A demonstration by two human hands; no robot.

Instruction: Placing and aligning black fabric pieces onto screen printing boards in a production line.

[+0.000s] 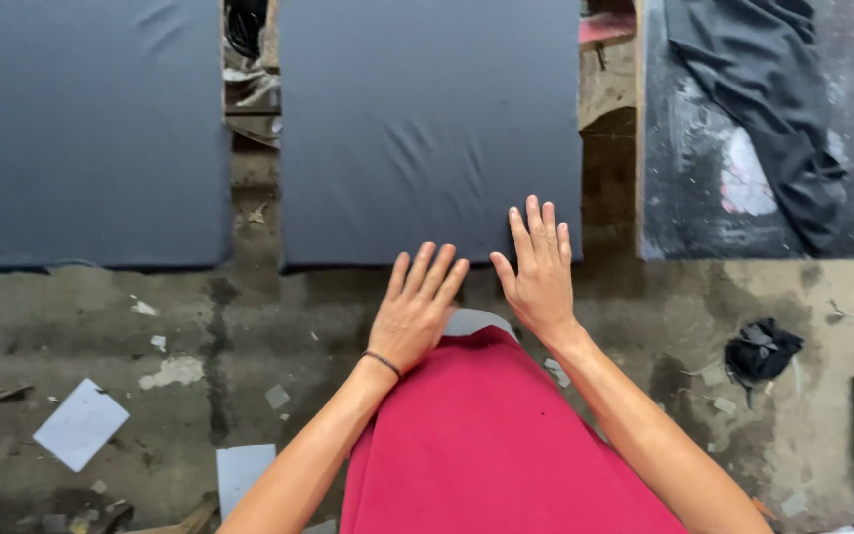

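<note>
Red fabric (496, 445), the person's own garment, filled the lower middle of the view and lay nearest the camera, with both bare forearms reaching forward along its sides. Beyond it, the left hand (415, 307) was stretched out flat, fingers together and pointing up and to the right, a thin dark band (382, 363) around its wrist; its grip was fully open and held nothing. The right hand (538, 272) was likewise spread flat with fingers extended, grip open and empty, its fingertips lying over the lower right corner of the middle dark grey foam sheet (427, 129). The left hand's fingertips came just up to that sheet's lower edge; whether they touched it could not be told. A small grey piece (476, 321) showed between the two wrists at the top of the red fabric.

A second dark grey foam sheet (86, 129) lay to the left, apart from the first by a narrow gap. To the right, a dark worn board (684, 198) carried a crumpled black cloth (773, 99). On the stained concrete floor (249, 326) lay pale paper scraps (81, 423) at lower left and a small black rag (761, 348) at right.
</note>
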